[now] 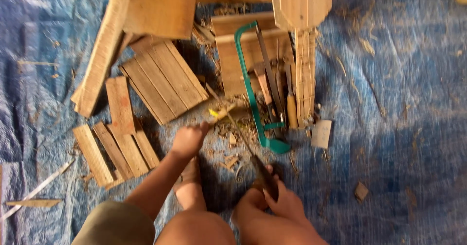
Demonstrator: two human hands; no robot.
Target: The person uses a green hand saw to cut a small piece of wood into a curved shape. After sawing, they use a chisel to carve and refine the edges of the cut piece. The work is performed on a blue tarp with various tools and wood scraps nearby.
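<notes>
1. Head view, hands: the left hand (188, 139) has its grip clenched around one end of a thin bamboo strip (221, 113), which has a yellow patch near the fingers.
2. The right hand (284, 203) has its grip grasping the dark handle of a long knife (248, 150). The blade runs up and to the left, toward the strip.
3. Position: strip and knife meet above a blue tarp (399, 128) spread on the floor, littered with wood shavings (231, 160).
4. Just beside the knife, on the right, lies a green-framed hacksaw (250, 87), next to a cluster of hand tools (282, 96).
5. To the left lie flat wooden slats (119, 148) and a slatted wooden panel (163, 79).
6. The person's bare knees and a foot (189, 186) occupy the lower edge.
</notes>
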